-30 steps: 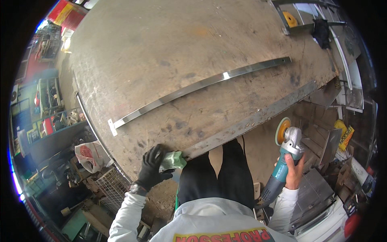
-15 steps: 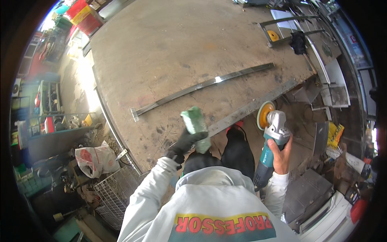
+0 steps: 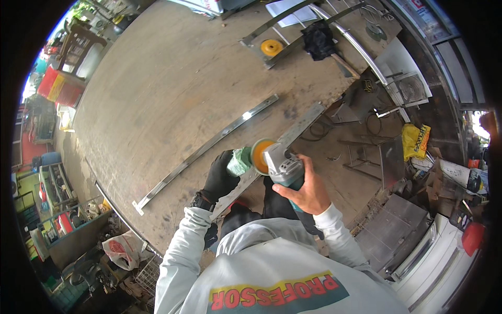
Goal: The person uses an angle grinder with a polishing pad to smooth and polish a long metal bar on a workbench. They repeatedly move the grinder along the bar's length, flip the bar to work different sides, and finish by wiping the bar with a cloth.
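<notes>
I see the gloved left hand (image 3: 218,179) clamped on a green block (image 3: 239,161), the right hand (image 3: 310,192) around an angle grinder (image 3: 283,163).

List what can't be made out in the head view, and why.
All in the head view:
- Middle of the grinder: covered by the bare right hand.
- Left part of the green block: hidden by the gloved left hand.
- Whether block and disc touch: their edges meet in the picture, depth unclear.
- Contents of the black bag: wrapped inside.
</notes>
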{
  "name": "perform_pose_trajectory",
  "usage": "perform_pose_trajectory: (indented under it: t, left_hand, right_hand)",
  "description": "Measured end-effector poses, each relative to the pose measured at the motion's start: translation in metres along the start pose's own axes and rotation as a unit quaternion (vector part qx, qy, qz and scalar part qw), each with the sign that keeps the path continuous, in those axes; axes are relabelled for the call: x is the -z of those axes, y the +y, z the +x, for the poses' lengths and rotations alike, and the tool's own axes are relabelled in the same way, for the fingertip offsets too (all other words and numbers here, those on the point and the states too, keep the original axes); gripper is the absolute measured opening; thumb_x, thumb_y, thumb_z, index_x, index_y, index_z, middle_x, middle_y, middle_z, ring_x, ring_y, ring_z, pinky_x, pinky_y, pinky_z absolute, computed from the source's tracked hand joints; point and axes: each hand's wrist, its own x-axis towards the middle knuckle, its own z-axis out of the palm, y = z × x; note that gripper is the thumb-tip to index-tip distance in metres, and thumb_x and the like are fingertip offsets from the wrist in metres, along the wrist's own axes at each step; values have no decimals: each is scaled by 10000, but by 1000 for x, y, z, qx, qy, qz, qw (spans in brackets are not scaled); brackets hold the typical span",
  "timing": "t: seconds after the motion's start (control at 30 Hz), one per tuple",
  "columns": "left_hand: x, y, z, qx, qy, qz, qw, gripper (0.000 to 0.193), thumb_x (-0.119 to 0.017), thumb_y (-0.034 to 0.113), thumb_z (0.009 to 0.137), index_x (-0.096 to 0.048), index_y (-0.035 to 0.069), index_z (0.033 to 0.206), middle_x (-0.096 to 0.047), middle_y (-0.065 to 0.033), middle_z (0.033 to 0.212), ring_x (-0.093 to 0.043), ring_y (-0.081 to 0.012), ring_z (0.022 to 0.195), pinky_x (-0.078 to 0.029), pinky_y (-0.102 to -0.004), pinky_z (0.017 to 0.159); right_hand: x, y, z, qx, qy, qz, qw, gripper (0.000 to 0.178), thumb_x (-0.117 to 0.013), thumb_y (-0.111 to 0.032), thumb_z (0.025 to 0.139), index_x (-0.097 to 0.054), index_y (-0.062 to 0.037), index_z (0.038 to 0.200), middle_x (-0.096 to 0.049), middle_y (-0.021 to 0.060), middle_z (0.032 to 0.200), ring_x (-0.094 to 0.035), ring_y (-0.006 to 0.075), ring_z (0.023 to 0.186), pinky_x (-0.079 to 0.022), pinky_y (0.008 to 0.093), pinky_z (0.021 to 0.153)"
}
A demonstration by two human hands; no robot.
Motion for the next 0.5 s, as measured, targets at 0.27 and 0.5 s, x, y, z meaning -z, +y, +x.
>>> perform_pose_trajectory:
  t: [0.27, 0.5]
  left_hand:
    - [-10, 30, 71, 56, -62, -14, 996, 626, -758, 5, 718, -621, 43, 1327, -723, -218, 1191, -695, -424, 1175, -546, -443, 1002]
    - [-14, 45, 68, 113, -109, -28, 987, 648, -767, 12, 717, -619, 45, 1347, -737, -208, 1197, -712, -396, 1177, -546, -435, 1026]
  right_hand:
    - [45, 27, 41, 12, -34, -37, 999, 933, -928, -400, 832, -407, -13, 1503, -735, 244, 1206, -763, 384, 1075, -594, 456, 926]
    - [66, 42, 78, 43, -19, -68, 997, 985, -898, -503, 839, -397, 18, 1508, -716, 308, 1198, -741, 480, 1066, -600, 527, 894]
